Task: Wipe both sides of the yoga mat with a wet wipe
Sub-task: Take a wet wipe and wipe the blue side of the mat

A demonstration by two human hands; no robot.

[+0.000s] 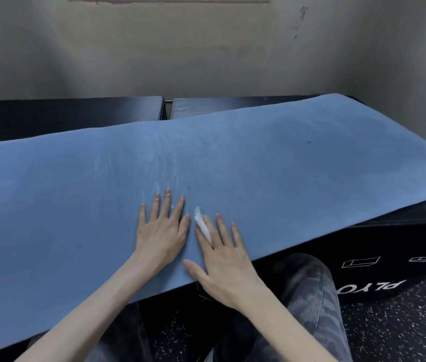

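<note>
Mat (232, 158) lies flat and blue over black boxes (363, 246). We press our left hand (163, 231) wide open on it. At three o'clock beside it, our right hand (222, 262) presses the white wipe (202, 224) under straight fingers.

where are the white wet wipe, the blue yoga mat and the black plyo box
white wet wipe (202, 224), head view, its exposed strip
blue yoga mat (285, 158), head view, bare top surface
black plyo box (394, 241), head view, front wall

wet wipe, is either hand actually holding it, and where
The right hand presses the wet wipe flat onto the yoga mat under straight fingers; the left hand holds nothing.
</note>
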